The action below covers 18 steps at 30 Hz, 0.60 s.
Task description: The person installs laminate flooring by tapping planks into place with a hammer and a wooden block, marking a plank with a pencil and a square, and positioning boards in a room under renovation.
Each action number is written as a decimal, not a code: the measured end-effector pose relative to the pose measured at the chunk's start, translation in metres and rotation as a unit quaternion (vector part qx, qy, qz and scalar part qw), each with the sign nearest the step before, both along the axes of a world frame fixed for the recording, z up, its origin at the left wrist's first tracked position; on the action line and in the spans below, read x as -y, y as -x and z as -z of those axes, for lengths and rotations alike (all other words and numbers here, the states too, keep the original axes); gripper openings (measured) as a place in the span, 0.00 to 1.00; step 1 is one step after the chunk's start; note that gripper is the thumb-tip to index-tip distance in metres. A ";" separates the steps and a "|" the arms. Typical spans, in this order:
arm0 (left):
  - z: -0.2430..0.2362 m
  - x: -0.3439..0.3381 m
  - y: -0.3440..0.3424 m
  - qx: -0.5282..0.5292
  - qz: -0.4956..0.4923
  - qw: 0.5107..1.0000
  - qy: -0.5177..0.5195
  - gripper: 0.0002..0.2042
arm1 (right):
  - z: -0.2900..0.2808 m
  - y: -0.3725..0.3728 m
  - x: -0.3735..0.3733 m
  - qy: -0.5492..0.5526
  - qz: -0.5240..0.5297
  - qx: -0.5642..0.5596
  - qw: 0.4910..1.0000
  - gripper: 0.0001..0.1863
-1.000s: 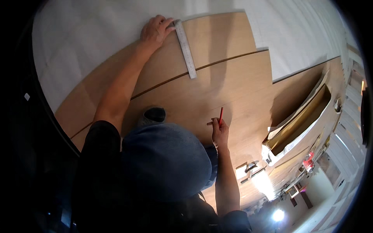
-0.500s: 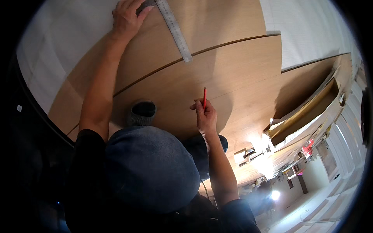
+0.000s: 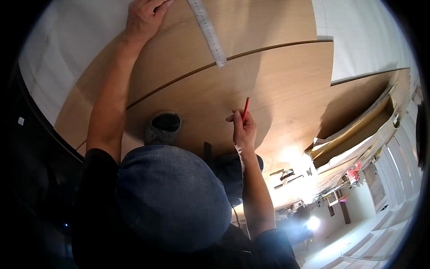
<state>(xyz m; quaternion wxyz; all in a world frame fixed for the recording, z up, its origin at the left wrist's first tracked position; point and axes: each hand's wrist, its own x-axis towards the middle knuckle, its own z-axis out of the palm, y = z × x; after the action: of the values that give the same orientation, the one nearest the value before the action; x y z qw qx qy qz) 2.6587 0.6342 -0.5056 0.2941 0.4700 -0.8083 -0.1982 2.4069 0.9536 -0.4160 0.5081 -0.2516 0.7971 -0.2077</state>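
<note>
At the top edge my left hand (image 3: 144, 20) is closed, thumb and fingers drawn together beside a metal ruler (image 3: 208, 33). The frame cuts off the fingertips, so what they hold is hidden. The ruler lies slanted over a wood-look floor plank (image 3: 268, 22), its lower end just past the dark seam. A red pencil (image 3: 246, 110) points upward from my right hand (image 3: 244, 131), which is closed around it above the nearer plank (image 3: 295, 67).
White underlay sheet (image 3: 365, 45) lies beyond the planks at right and upper left. An open cardboard box (image 3: 358, 134) stands at right. My grey shoe (image 3: 162, 127) rests on the planks. Tools (image 3: 286, 177) lie near a bright light (image 3: 313, 223).
My left hand has shifted slightly left, away from the ruler; the dark piece by its thumb no longer shows. The view has shifted a little. My right hand still holds the pencil.
</note>
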 end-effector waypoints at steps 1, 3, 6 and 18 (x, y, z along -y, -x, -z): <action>0.002 0.000 -0.001 -0.003 0.008 1.000 0.006 0.08 | -0.003 -0.001 0.005 0.005 0.002 -0.001 1.000 0.16; 0.002 -0.001 -0.002 0.005 -0.006 1.000 0.008 0.08 | 0.002 0.000 0.006 0.008 0.007 0.001 1.000 0.16; 0.002 -0.003 -0.003 0.008 -0.011 1.000 0.018 0.08 | 0.003 0.000 0.011 0.011 0.015 -0.001 1.000 0.16; 0.013 -0.001 -0.009 -0.003 0.003 1.000 0.026 0.09 | 0.001 -0.001 0.034 0.030 0.073 0.010 0.997 0.20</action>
<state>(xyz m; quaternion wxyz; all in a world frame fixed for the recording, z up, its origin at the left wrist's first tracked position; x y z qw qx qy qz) 2.6675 0.6348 -0.5188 0.3085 0.4589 -0.8137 -0.1793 2.4076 0.9197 -0.4165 0.4919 -0.2055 0.8015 -0.2711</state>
